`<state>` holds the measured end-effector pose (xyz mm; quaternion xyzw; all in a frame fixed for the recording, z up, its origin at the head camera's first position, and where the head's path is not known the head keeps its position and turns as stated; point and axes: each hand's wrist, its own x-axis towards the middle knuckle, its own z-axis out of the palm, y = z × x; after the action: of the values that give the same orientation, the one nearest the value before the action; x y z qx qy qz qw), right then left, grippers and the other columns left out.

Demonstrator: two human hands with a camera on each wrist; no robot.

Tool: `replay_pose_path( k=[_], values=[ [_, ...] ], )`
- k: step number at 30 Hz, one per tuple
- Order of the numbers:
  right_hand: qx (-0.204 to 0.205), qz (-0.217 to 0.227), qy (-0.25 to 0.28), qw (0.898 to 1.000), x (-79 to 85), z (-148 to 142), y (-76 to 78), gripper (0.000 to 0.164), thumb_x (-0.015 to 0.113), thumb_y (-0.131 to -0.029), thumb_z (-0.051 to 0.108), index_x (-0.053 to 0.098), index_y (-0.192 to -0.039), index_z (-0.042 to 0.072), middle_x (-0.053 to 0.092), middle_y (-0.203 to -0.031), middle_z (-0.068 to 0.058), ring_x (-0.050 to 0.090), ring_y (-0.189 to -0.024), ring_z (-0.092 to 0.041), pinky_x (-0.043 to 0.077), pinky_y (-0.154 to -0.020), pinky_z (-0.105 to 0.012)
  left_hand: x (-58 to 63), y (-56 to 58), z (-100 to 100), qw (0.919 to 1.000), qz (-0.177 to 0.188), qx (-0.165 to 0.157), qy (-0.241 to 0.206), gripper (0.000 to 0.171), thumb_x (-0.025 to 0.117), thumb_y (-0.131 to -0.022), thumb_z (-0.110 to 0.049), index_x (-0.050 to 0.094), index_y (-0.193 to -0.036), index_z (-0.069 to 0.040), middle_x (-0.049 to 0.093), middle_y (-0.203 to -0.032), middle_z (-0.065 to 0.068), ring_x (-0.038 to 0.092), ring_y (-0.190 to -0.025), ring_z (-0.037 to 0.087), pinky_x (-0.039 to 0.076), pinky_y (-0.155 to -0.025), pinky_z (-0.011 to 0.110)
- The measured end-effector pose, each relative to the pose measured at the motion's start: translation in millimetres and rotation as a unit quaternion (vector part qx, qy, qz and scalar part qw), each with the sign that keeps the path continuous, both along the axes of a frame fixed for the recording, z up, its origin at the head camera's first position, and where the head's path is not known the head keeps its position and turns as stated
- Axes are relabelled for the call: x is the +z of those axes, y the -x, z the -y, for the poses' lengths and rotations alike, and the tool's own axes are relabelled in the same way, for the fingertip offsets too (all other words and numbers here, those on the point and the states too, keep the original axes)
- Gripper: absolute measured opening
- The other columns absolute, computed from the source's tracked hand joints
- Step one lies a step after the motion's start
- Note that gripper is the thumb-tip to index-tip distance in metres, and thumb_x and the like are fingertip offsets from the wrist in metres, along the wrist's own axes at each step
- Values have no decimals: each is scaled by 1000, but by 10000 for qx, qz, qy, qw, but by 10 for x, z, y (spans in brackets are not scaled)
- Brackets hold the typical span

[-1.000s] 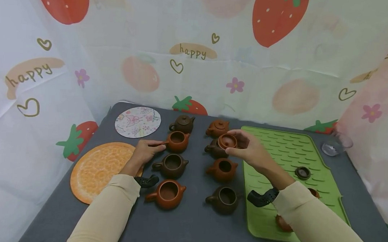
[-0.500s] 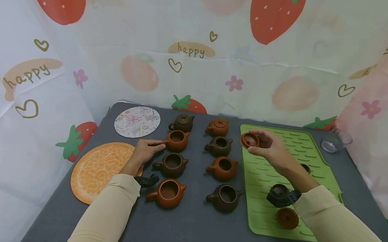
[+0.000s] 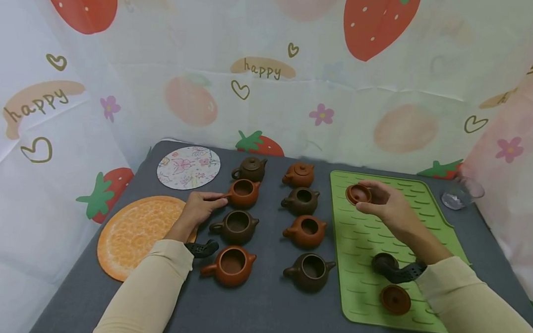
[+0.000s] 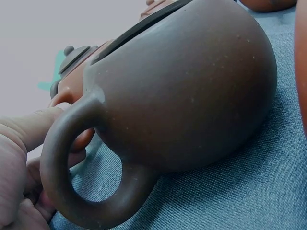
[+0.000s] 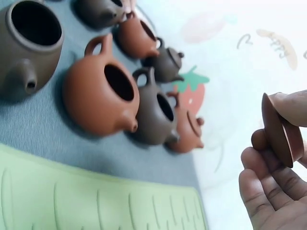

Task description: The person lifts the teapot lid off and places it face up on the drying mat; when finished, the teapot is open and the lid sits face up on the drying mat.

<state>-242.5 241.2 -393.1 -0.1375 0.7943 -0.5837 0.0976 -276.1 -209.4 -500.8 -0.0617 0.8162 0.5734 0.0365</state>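
My left hand point(image 3: 199, 207) pinches the handle of a lidless orange-brown teapot point(image 3: 244, 201), second from the back in the left column. In the left wrist view a dark brown teapot point(image 4: 192, 91) fills the foreground, its looped handle in front of my fingers. My right hand point(image 3: 394, 208) holds a reddish clay lid point(image 3: 358, 195) by its edge between thumb and fingers, above the green mat point(image 3: 349, 249). The lid is turned over: its hollow side shows in the head view, and its round knob points away from the thumb in the right wrist view.
Two back teapots, one dark point(image 3: 251, 170) and one orange point(image 3: 299, 175), wear lids; the others stand lidless in two columns. A red-brown lid point(image 3: 395, 300) and a dark lid point(image 3: 384, 261) lie on the mat. Round placemats point(image 3: 140, 235) lie left, a glass pitcher point(image 3: 459, 196) right.
My right hand has carried the lid rightward from over the dark teapot in the right column to above the green mat. My left hand stays at the orange-brown teapot's handle.
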Motion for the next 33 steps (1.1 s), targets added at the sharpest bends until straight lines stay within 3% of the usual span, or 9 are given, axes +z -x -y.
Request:
replay_pose_path(
  k=[10,20,26,33],
  values=[
    [-270,73,-460,9985,-89,-178,-1,64,70,-91,16,38,-144,-2,50,-132,-24,56,-107,-14,50,-82,-27,21,-7,8,9999,51,9,107,34,74,-88,-24,72,-115,-4,67,-112,12,58,-98,24,47,-76,29],
    [-316,497,-739,9955,-213,-365,11,66,68,-92,15,34,-146,-2,46,-136,-24,53,-113,-21,45,-92,-44,23,-17,5,9998,112,-11,181,37,74,-88,-26,71,-118,-5,67,-115,13,58,-106,27,47,-86,38],
    [-291,663,-948,9929,-286,-436,11,65,67,-93,14,33,-145,-7,48,-132,-30,56,-108,-22,45,-91,-48,28,-16,11,9998,168,4,89,37,75,-87,-26,71,-118,-6,67,-114,12,58,-107,27,47,-88,39],
    [-392,880,-1294,9869,-382,-481,3,64,66,-93,11,33,-144,-9,48,-128,-32,54,-110,-35,43,-90,-53,19,-10,16,9997,230,24,20,37,75,-87,-25,71,-118,-6,67,-114,13,58,-106,26,47,-88,38]
  ],
)
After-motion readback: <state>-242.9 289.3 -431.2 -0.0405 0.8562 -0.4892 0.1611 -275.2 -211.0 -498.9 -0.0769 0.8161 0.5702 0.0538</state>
